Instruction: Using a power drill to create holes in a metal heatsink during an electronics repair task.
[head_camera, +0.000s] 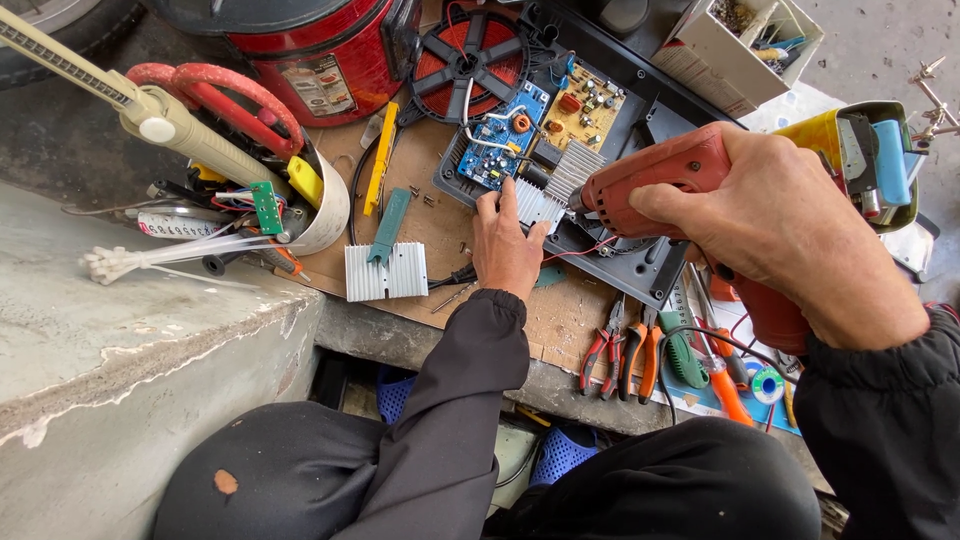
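R hand (790, 235) grips red drill (660, 180) | L hand (507, 245) on heatsink (537, 203) | white tub (330, 205): tools

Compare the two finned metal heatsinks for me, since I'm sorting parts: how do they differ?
The loose heatsink lies free on the cardboard with a green strip across it; the mounted heatsink sits in the black tray beside the blue circuit board. The left hand presses the mounted one and the red drill in the right hand points at it; the loose one is untouched. Both are silvery and ribbed.
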